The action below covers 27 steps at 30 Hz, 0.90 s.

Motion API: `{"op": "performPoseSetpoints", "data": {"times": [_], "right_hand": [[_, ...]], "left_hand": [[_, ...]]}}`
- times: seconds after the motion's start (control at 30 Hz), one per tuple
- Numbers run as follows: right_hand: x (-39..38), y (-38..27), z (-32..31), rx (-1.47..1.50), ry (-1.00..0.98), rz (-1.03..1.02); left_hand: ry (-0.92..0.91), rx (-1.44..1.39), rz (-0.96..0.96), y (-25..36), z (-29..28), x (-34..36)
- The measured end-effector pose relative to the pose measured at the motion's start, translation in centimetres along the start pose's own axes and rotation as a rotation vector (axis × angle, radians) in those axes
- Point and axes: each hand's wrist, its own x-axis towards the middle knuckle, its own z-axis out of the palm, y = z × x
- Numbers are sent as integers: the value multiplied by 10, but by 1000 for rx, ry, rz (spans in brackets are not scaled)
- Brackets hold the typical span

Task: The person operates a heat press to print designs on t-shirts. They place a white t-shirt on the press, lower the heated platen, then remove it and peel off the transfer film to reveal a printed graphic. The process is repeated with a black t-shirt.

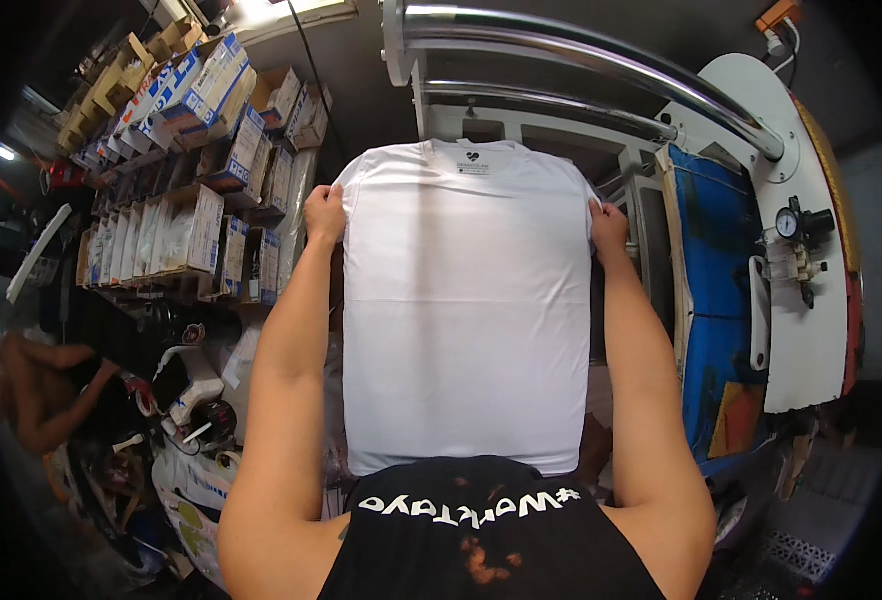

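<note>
A white T-shirt (471,330) is spread out in front of me, its neckline at the far end and its hem close to my body. Inside the neck a small dark printed mark shows. My left hand (325,214) pinches the shirt's left edge near the sleeve. On the opposite edge, at about the same height, my right hand (609,226) is closed on the fabric. Both arms reach straight forward along the shirt's sides. Whatever lies under the shirt is mostly hidden by it.
Beyond the shirt stands a machine with thick chrome bars (601,60). To the right are a blue padded panel (711,300) and a white plate with a pressure gauge (787,222). Stacked cardboard boxes (196,235) fill the left. Another person (36,390) is at the far left.
</note>
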Motion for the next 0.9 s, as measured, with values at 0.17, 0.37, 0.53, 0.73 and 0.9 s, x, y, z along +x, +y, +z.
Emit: {"op": "performPoseSetpoints", "data": {"times": [0.17,0.37,0.53,0.73,0.9], "right_hand": [[-9,-16,-21,24,-6,-17],[-161,-17,-69,36,-83,-7],[-299,95,-134,196,-309,316],[-358,138,-183,555,-435,559],[-359,116,-200,544,-554,540]], "left_hand": [[-47,112,82,18,-1,-2],[-50,218,312,5,-60,-55],[-789,-390,-490,-42,-152,-222],[-785,-619,-753,-57,-210,-335],[-768,-860,-797,-89,-216,-356]]}}
